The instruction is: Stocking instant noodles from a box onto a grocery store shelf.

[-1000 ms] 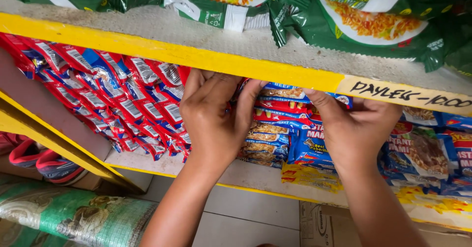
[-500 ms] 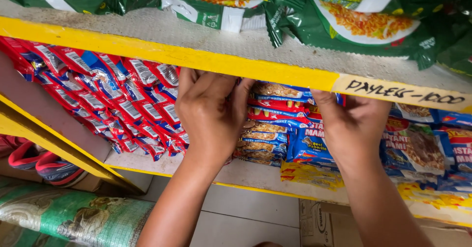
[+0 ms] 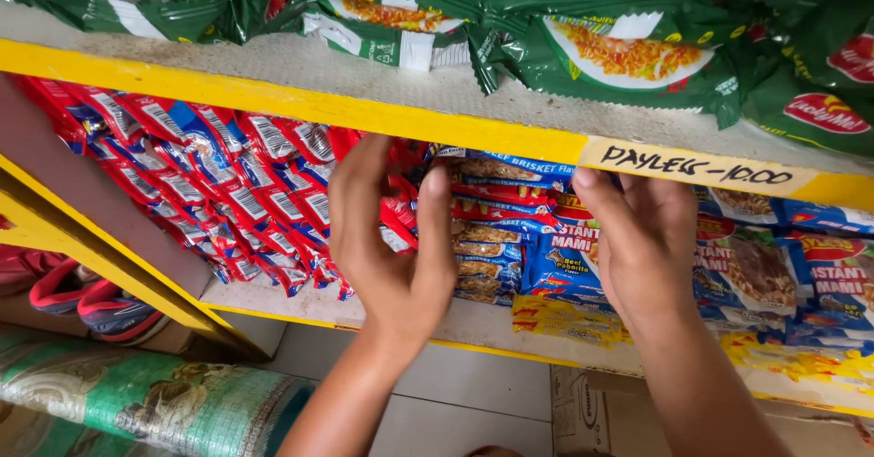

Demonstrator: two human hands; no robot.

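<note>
On the lower shelf (image 3: 473,325) sits a stack of blue noodle packets (image 3: 496,238). The left hand (image 3: 387,238) has its fingers spread against the red packets (image 3: 401,207) beside the stack. The right hand (image 3: 642,243), fingers loosely apart, reaches in at the stack's other side. Green noodle packets (image 3: 628,52) lie above.

A yellow-edged shelf (image 3: 273,102) carried green packets (image 3: 628,56) above the hands. The lower board (image 3: 473,325) held red packets (image 3: 228,202) left of them and blue packets (image 3: 510,238) between them.

Both hands (image 3: 510,248) among shelf noodle packets (image 3: 492,229)
</note>
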